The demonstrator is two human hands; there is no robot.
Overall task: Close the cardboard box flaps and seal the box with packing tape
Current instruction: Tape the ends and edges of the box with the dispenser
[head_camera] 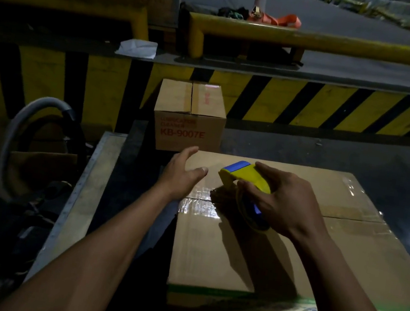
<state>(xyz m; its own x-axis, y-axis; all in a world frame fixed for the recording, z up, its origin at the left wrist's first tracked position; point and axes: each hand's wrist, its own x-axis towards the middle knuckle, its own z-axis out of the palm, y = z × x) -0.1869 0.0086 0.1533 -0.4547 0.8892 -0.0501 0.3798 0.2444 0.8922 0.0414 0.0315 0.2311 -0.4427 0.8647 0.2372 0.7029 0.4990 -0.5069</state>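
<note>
Cardboard box (224,250) is lying flaps-down on a dark work surface (356,160), centre seam running left to right under both hands; left hand (183,173) is hovering over the box's far-left corner, fingers (189,153) spread and loosely open, gripping nothing, whether the palm is touching the cardboard cannot be told; glossy clear tape (199,206) is lying along the seam just below and right of that thumb; beyond the left fingertips a smaller box (189,116) printed KB-9007E is standing closed; right hand (289,201) is wrapping the yellow-and-blue tape dispenser (243,180), thumb and fingers curled around its body and roll, its blue-tipped end pointing toward the left hand, its underside sitting on or just over the seam; more clear film is shining at the box's far-right corner, well past the right knuckles.
</note>
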